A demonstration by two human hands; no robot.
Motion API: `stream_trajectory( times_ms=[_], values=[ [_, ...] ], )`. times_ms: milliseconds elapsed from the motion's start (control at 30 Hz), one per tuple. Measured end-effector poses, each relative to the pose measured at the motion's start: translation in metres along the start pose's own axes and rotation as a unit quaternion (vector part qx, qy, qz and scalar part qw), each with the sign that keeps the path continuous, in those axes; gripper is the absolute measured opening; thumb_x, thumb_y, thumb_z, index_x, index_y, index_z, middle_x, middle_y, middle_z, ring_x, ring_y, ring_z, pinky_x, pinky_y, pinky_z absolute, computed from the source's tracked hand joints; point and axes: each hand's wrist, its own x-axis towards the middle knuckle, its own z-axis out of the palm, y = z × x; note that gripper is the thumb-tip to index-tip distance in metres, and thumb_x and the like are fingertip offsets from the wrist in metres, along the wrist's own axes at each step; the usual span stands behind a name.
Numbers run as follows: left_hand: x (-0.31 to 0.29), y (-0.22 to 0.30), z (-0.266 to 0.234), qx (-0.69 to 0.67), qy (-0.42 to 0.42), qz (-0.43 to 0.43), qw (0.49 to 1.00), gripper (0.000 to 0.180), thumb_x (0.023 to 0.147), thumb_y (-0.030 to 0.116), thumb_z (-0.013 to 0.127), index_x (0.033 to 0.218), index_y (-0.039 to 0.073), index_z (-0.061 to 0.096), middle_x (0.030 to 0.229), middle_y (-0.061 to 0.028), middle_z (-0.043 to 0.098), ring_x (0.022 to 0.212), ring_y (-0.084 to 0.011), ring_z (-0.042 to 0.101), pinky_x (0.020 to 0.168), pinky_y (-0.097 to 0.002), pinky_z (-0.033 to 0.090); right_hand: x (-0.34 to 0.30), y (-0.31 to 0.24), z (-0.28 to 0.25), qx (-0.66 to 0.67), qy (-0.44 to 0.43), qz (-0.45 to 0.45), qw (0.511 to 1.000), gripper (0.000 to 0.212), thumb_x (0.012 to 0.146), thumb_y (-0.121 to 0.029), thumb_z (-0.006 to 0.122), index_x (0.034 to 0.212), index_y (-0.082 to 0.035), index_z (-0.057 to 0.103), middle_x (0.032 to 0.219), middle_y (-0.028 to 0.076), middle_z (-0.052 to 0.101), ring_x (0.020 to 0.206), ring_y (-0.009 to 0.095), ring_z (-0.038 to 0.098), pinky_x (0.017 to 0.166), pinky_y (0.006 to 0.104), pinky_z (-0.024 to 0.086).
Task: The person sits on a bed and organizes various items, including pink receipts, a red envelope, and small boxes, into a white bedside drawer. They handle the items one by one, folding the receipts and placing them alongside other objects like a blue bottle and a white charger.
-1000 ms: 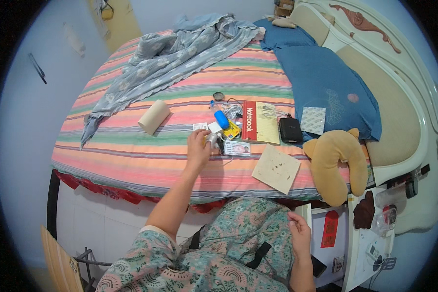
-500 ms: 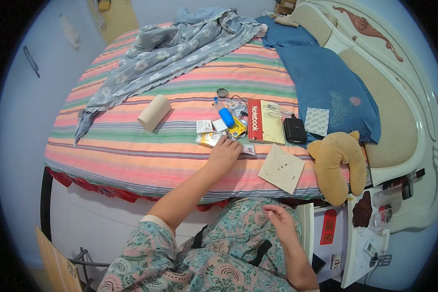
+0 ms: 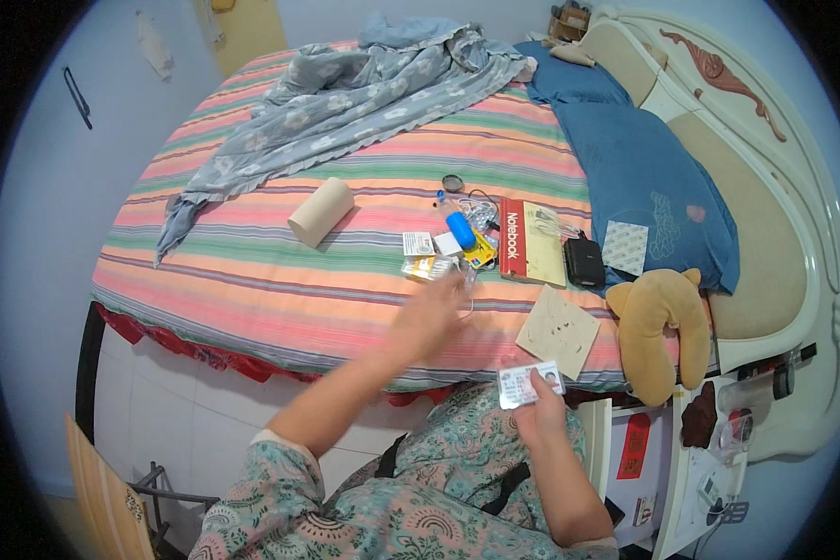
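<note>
Pinching a white card [image 3: 517,389] between right hand [image 3: 543,420] thumb and fingers, over the lap.
On the striped bed [image 3: 205,289] beyond: beige roll [image 3: 321,212], square board [image 3: 558,329], tan neck pillow [image 3: 646,350], black box [image 3: 583,262]. In front of the small clutter [image 3: 447,245]: left hand [image 3: 445,297], too blurred to tell whether spread or pinching. Partly covered by the thumb: the card's printed side, lettering too small to read. Large and clear on the book [image 3: 532,241]: white lettering on red.
</note>
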Motion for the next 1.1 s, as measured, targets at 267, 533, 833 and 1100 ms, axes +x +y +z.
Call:
stream_trajectory(
  times_ms=[267,533,833,1100],
  values=[
    [0.042,-0.116,0.000,0.096,-0.183,-0.082,0.975,0.074,0.066,0.043,0.072,0.127,0.013,0.042,0.135,-0.0162,0.035,0.125,-0.0374,0.032,0.102,-0.0464,0.030,-0.031,-0.013,-0.023,-0.065,-0.082,0.003,0.995,0.044,0.086,0.000,0.035,0.130,0.004,0.030,0.127,0.022,0.042,0.120,0.034,0.041,0.098,0.0446,0.038],
    [0.009,-0.117,-0.001,0.217,-0.072,-0.045,0.972,0.066,0.065,0.045,0.071,0.119,0.015,0.048,0.122,-0.0100,0.049,0.116,-0.0331,0.043,0.096,-0.0444,0.036,-0.031,-0.002,-0.030,-0.013,-0.101,0.075,0.992,0.043,0.085,-0.006,0.040,0.128,0.001,0.035,0.110,0.016,0.051,0.108,0.028,0.049,0.094,0.0453,0.041],
    [-0.041,-0.042,-0.018,-0.054,0.085,-0.125,0.987,0.062,0.063,0.018,0.075,0.117,0.007,0.046,0.109,-0.0150,0.052,0.102,-0.0317,0.051,0.082,-0.0389,0.046,-0.038,0.010,-0.007,0.009,-0.154,0.126,0.980,0.036,0.088,-0.012,0.048,0.123,-0.003,0.041,0.104,0.010,0.053,0.098,0.023,0.053,0.093,0.0510,0.042],
    [-0.042,0.086,0.010,-0.081,0.048,0.105,0.990,0.071,0.054,0.008,0.077,0.116,0.007,0.044,0.118,-0.0163,0.045,0.109,-0.0373,0.046,0.086,-0.0419,0.045,-0.055,0.017,0.004,-0.041,-0.143,-0.043,0.988,0.036,0.087,-0.009,0.057,0.120,-0.005,0.045,0.108,0.002,0.052,0.097,0.012,0.051,0.084,0.0271,0.042]
  ],
)
